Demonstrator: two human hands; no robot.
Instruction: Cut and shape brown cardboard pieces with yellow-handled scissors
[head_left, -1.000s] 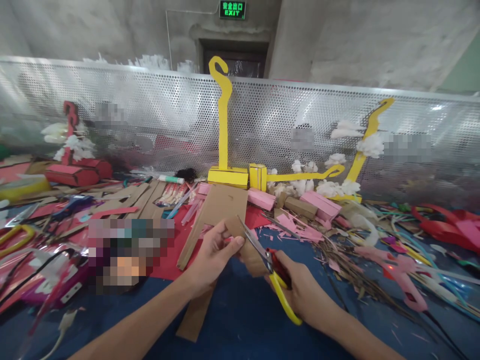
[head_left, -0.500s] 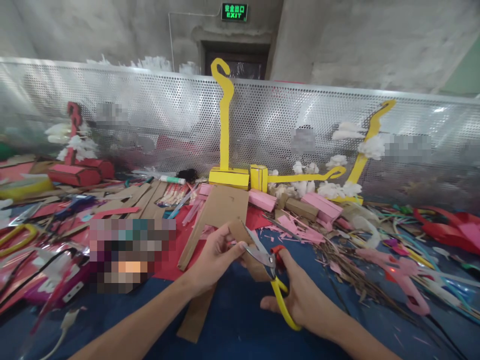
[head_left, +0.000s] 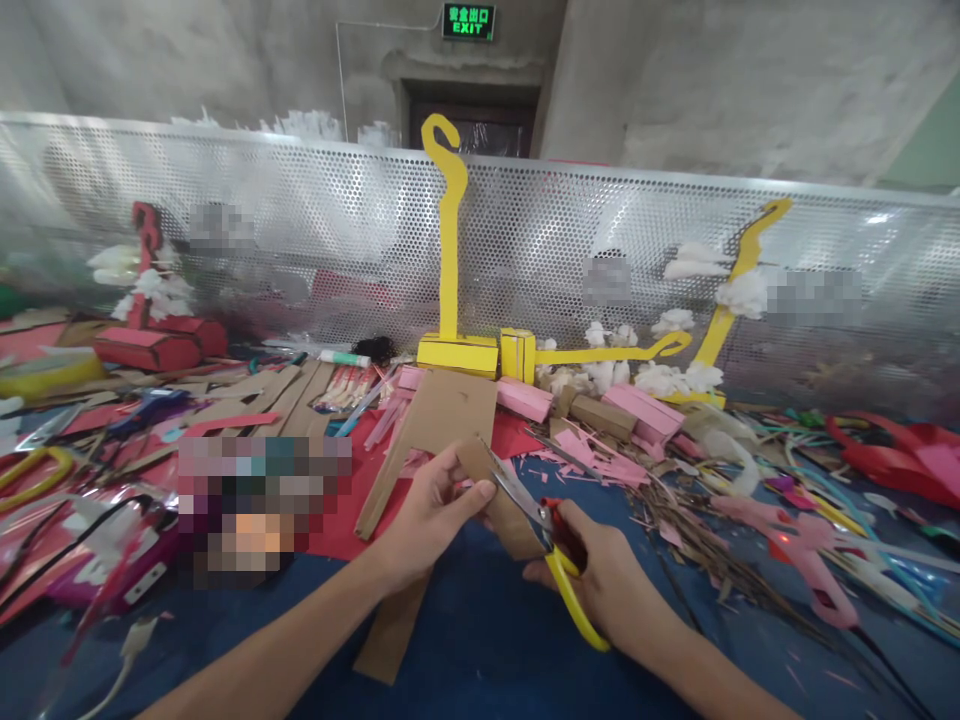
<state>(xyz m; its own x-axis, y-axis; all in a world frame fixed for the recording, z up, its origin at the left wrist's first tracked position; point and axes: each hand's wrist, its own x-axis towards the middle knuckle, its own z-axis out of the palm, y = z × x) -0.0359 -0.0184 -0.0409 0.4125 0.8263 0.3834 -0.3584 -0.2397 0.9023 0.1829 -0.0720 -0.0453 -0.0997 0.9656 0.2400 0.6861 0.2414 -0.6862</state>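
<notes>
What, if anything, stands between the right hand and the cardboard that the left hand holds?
Only the scissors, which the right hand itself holds; they reach across to the right-hand edge of the cardboard in the left hand. Nothing else visible stands between.

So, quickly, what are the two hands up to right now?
Left hand: closed, pinching a flat brown cardboard piece.
Right hand: closed, holding red-and-yellow-handled metal scissors.
</notes>
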